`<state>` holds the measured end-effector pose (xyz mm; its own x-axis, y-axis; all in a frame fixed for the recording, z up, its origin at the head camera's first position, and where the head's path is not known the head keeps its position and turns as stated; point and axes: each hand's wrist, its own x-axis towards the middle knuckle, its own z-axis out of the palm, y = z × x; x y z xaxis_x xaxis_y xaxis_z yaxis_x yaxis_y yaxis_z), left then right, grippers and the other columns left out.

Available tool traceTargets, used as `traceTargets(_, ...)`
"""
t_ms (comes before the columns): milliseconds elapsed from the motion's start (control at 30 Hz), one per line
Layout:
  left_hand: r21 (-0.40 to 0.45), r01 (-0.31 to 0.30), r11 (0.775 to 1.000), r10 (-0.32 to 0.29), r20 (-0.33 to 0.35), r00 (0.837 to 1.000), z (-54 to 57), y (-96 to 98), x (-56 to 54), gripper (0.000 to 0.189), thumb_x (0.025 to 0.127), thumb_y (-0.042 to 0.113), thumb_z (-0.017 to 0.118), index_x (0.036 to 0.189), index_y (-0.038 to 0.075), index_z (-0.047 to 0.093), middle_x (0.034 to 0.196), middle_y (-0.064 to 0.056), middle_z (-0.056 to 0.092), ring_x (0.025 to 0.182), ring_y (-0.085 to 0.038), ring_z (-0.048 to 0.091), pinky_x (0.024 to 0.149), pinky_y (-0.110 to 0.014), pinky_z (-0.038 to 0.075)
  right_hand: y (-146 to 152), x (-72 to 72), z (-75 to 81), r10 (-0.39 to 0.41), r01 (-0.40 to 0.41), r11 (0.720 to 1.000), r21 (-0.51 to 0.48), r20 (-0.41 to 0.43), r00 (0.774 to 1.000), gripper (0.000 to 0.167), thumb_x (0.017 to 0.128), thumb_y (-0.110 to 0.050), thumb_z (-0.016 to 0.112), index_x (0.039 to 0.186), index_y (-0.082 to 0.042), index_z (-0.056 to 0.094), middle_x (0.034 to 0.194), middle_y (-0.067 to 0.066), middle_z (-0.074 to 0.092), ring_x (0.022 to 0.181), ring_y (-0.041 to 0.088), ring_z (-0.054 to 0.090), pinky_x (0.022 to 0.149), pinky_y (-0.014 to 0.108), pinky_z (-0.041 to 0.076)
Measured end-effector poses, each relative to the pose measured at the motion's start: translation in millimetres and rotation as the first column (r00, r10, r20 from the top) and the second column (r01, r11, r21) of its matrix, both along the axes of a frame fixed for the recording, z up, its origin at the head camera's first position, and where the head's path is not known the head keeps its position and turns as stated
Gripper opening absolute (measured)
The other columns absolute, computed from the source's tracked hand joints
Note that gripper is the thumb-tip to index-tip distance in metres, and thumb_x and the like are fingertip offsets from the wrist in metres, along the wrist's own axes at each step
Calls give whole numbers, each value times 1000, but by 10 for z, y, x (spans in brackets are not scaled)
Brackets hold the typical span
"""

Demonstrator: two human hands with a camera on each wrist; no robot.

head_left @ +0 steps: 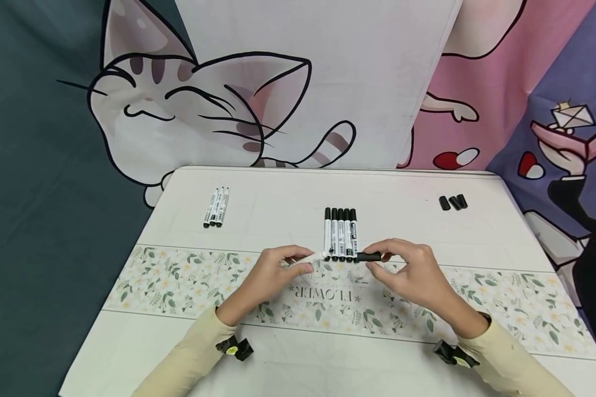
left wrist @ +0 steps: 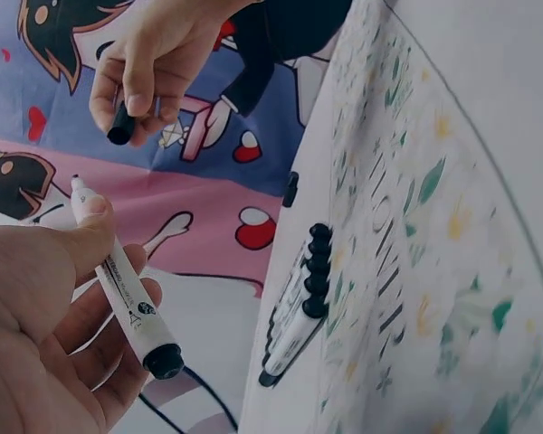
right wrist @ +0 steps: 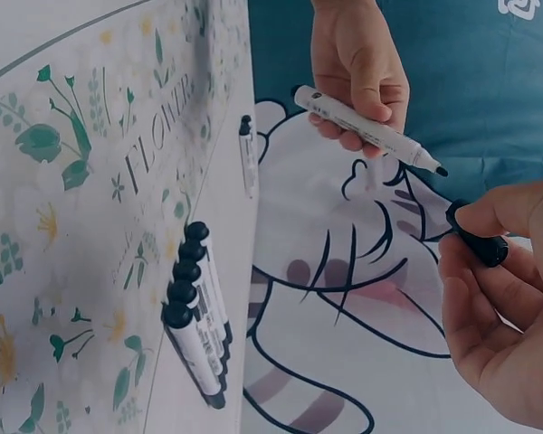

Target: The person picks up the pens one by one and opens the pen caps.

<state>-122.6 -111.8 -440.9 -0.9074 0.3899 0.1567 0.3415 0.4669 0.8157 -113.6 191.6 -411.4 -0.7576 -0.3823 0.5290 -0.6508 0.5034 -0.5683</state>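
The left hand's [head_left: 277, 269] fingers grip a white marker [left wrist: 129, 298], its long axis aimed rightward, bare tip facing a black cap [head_left: 368, 257] pinched, just apart, in the right hand's [head_left: 408, 271] fingers. Just beyond both lies a row of capped markers [head_left: 341, 234] on the desk [head_left: 278, 204]; farther off, three uncapped markers [head_left: 216, 208] lie past the left fingers, three loose caps [head_left: 455, 203] past the right.

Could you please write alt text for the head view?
A person's left hand has an uncapped white marker in its grip, and the right hand holds a black cap apart from it, over a table. Five capped markers lie in the middle, three uncapped markers to the left, three loose caps to the right.
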Motion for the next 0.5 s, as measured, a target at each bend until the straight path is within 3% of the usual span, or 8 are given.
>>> traceTargets(267,28,-95,995,96,-36,995,141,-271,-168,27,90,22,80,115,11,77,100,1,77,82,-13,68,74,-33,59,70,-22,7,-28,28,999,-24,-2,1000,34,75,0,87,101,-19,78,95,-7,77,72,10,63,52,15,39)
traceTargets(500,46,-208,977,212,-118,970,188,-619,-407,28,95,22,76,118,7,76,107,-6,73,87,-19,70,78,-32,60,145,-38,-14,-89,89,996,-31,6,996,35,74,1,88,100,-20,78,91,-8,77,72,11,62,45,15,33)
